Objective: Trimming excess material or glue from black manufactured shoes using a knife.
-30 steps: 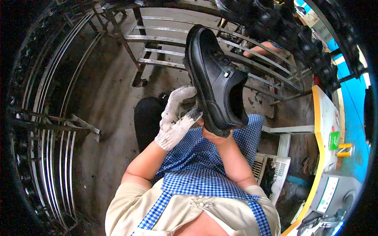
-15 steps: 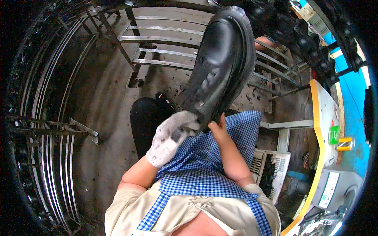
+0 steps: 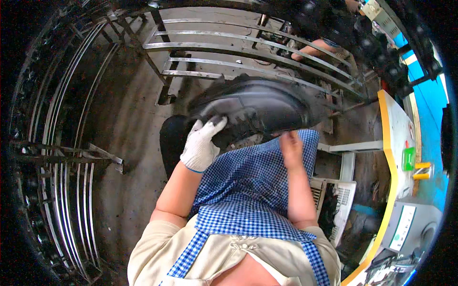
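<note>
Swung crosswise since earlier, black leather shoe (image 3: 272,107) seems mid-turn, white-knit-gloved left hand (image 3: 200,147) clamped near its heel, bare right hand (image 3: 291,148) too blurred to tell grip, next needing steadying.

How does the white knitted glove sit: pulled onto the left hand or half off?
Pulled on: the white knitted glove covers the left hand, its blue-edged cuff at the wrist.

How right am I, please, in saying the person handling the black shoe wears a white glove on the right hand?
Only the side is wrong: in the head view, the white glove is on the left hand, the right hand bare; the black shoe is correct.
</note>
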`<state>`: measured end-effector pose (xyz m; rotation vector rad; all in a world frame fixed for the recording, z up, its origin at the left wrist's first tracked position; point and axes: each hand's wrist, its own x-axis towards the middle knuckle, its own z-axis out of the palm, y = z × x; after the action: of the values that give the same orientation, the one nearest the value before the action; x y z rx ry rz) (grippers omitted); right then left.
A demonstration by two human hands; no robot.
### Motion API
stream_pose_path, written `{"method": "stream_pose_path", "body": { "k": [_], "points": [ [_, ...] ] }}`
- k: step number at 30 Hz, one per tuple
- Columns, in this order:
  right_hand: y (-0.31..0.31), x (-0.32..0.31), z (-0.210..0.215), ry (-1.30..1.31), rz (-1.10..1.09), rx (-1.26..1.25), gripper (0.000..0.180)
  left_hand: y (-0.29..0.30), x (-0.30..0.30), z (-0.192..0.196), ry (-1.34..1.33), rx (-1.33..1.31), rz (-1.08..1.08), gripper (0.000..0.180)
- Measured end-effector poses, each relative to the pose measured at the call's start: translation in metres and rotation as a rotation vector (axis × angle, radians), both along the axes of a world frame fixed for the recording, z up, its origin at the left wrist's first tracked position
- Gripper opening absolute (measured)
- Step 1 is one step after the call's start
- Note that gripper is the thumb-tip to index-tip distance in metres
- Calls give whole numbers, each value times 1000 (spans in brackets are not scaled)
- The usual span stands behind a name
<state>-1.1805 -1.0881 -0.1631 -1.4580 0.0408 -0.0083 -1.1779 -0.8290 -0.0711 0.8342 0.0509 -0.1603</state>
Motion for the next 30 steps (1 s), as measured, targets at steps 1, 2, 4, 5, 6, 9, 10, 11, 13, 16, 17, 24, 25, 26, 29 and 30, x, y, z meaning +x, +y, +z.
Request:
{"method": "stream_pose_path", "body": {
  "k": [1, 2, 4, 5, 6, 9, 10, 11, 13, 16, 17, 24, 25, 26, 29, 30],
  "points": [
    [-6, 4, 17, 46, -163, 52, 31, 7, -4, -19, -229, 181, 18, 31],
    [-14, 6, 36, 93, -329, 99, 33, 9, -7, -30, -457, 357, 34, 30],
    [-29, 5, 73, -87, -344, -20, 38, -7, -1, 16, 311, 98, 26, 31],
    [-29, 0, 93, -168, -273, -73, 39, -11, -1, 19, 366, -4, 14, 30],
    [-29, -5, 111, -251, -202, -125, 40, -13, -1, 19, 419, -106, 0, 30],
    [-12, -8, 146, -567, -63, -689, 27, -7, -16, 0, 14, 309, -95, 33],
    [-1, -8, 158, -677, 18, -850, 29, -5, -18, -1, -100, 581, -134, 36],
    [6, -10, 169, -671, 107, -954, 31, -4, -22, -1, -216, 848, -178, 40],
    [13, -12, 171, -682, 234, -1079, 33, -3, -28, 0, -463, 1377, -259, 49],
    [19, -10, 181, -727, 308, -1242, 32, 1, -33, 3, -551, 1584, -349, 63],
    [20, -9, 179, -746, 302, -1218, 33, 3, -35, 0, -622, 1610, -324, 66],
    [23, -13, 182, -757, 343, -1316, 37, 8, -41, 3, -662, 1545, -395, 57],
    [23, -13, 179, -759, 332, -1296, 37, 8, -41, 2, -662, 1543, -397, 57],
    [24, -12, 177, -761, 320, -1276, 38, 9, -40, -2, -684, 1537, -370, 56],
    [19, -11, 178, -740, 387, -1227, 37, 10, -39, -3, -676, 1511, -387, 55],
    [19, -11, 178, -740, 387, -1226, 37, 10, -40, -3, -647, 1491, -430, 55]
  ]
}}
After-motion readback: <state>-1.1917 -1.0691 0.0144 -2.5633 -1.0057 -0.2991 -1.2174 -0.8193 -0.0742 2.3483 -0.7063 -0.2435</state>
